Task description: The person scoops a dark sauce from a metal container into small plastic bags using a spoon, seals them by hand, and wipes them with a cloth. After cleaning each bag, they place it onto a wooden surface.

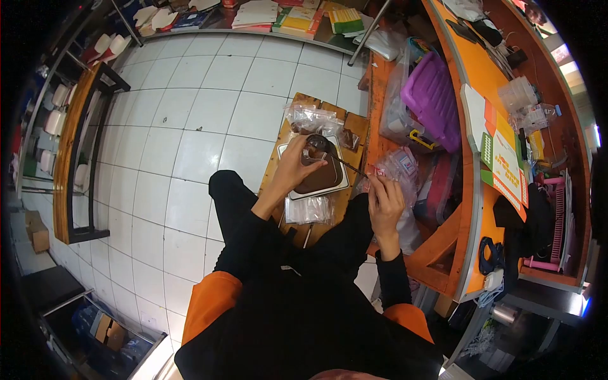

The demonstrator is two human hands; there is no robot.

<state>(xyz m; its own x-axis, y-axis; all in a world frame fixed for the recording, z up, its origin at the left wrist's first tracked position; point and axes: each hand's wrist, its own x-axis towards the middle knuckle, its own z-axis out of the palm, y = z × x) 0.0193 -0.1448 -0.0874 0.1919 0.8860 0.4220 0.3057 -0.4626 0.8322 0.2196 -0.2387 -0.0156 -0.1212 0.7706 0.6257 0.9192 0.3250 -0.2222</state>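
A white-rimmed tray [347,183] of brown powder rests on a low wooden table [270,177]. Over its far part, my left hand [296,166] pinches the mouth of a small clear plastic bag [311,153]. My right hand [385,206], to the right of the tray, has its fingers closed on the thin handle of a dark spoon [322,144]. The spoon's bowl is at the bag's opening. Filled clear bags [310,116] lie beyond the tray, and a stack of flat clear bags [308,209] lies on its near side.
An orange desk [472,209] stands close on the right, with a purple basket [432,95] and plastic bags [402,166] beside it. A wooden bench [65,158] is at the left. A shelf with papers [255,14] runs along the far side.
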